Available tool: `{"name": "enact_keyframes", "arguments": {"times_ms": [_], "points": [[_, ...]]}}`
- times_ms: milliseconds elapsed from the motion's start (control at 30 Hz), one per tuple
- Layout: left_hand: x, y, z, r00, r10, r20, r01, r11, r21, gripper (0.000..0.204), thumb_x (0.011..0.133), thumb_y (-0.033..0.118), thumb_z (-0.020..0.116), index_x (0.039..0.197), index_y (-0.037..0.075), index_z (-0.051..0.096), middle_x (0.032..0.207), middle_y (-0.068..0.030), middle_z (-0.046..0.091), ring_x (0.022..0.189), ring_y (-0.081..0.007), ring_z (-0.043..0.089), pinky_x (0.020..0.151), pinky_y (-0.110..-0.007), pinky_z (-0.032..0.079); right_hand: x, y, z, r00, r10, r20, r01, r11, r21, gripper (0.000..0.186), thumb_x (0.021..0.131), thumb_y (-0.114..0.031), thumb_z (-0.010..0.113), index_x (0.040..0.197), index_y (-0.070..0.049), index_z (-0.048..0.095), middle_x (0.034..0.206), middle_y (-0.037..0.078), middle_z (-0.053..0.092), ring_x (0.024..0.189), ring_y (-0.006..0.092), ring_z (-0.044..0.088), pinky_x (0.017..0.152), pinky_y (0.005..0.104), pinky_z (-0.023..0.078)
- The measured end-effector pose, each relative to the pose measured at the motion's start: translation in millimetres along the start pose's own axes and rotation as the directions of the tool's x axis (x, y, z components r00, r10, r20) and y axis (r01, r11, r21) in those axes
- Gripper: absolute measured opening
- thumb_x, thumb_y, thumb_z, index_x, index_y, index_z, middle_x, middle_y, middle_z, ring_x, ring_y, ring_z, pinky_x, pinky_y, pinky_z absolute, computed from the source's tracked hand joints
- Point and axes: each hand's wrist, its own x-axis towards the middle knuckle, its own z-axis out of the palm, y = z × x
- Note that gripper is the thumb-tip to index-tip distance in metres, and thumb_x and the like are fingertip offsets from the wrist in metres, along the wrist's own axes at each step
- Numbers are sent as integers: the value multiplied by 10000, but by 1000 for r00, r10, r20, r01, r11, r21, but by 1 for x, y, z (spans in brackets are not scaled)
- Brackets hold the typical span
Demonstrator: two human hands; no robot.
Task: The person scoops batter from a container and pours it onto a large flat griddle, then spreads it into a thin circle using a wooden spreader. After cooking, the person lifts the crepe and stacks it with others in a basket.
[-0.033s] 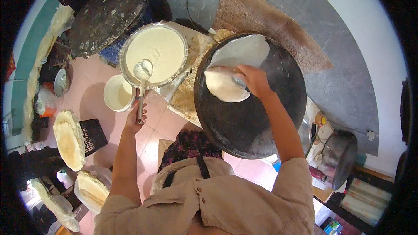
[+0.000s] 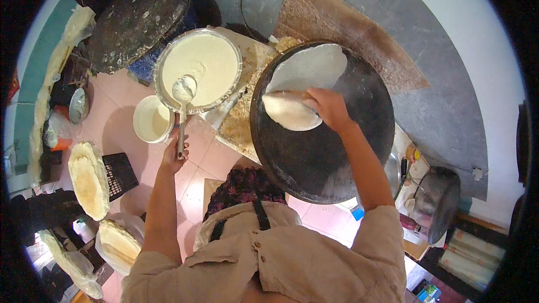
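Observation:
My left hand (image 2: pixel 176 155) is closed round the handle of a metal ladle (image 2: pixel 182 115). The ladle's batter-coated bowl is over a wide basin (image 2: pixel 240 56) of pale batter (image 2: pixel 213 59). On a large round black griddle (image 2: pixel 320 165) my right hand (image 2: pixel 330 108) grips a thin brownish spreader (image 2: pixel 289 94), its edge against the batter. Nearer me than the spreader, a thick cream-coloured pool of batter (image 2: pixel 292 115) lies on the griddle. Beyond it spreads a thin greyish-white layer (image 2: pixel 311 67). My fingers partly hide the spreader.
A white bucket (image 2: pixel 152 119) stands below the basin. Behind is a dark-lidded barrel (image 2: pixel 140 19). Stacks of flat round pancakes (image 2: pixel 90 182) and a black crate (image 2: pixel 119 175) are at left. A dark pot (image 2: pixel 438 205) sits at right; stained board (image 2: pixel 348 33) leans on the wall.
My right hand has shifted very slightly toward me with the spreader, which now lies at a different tilt. My left hand and the ladle look unmoved.

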Motion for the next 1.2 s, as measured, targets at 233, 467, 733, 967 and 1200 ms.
{"name": "enact_keyframes", "arguments": {"times_ms": [233,467,733,967,1200], "points": [[-14,-74,-67,1000,1,30,3,988,-152,554,962,531,307,1256,100,492,944,-49,535,841,-215,531,778,-390,465,-81,-19,-26,972,169,160,-182,981,69,203,849,-238,603,983,-85,601,878,132,635,827,328,615,701,389,475],[-41,-138,-99,992,-81,-98,65,985,-158,535,947,483,418,1300,83,451,1024,-82,494,918,-267,533,901,-454,461,-20,-17,-4,998,58,-5,-58,997,46,265,843,-249,607,1049,-83,591,897,151,625,835,354,596,703,405,465],[-54,-161,-94,981,-117,-157,118,993,-5,495,940,414,473,1304,80,446,1106,-135,499,922,-277,561,851,-450,502,-75,-22,-21,942,-4,335,-3,1000,20,217,825,-171,618,1015,-68,605,928,142,635,859,330,604,720,405,466],[-79,-192,-74,973,-45,-225,49,999,10,456,956,370,447,1302,73,457,1007,-93,513,880,-252,564,808,-415,512,-87,-20,-44,953,108,284,-148,981,125,214,853,-216,589,1025,-95,624,993,135,648,905,322,620,756,393,481],[-137,-271,-43,914,73,-398,-126,986,-107,458,943,361,478,1299,74,461,980,-82,512,856,-235,564,781,-388,509,-40,-24,-13,846,-337,413,298,942,157,217,854,-201,578,1040,-97,616,945,152,634,905,341,605,770,404,473]]}}
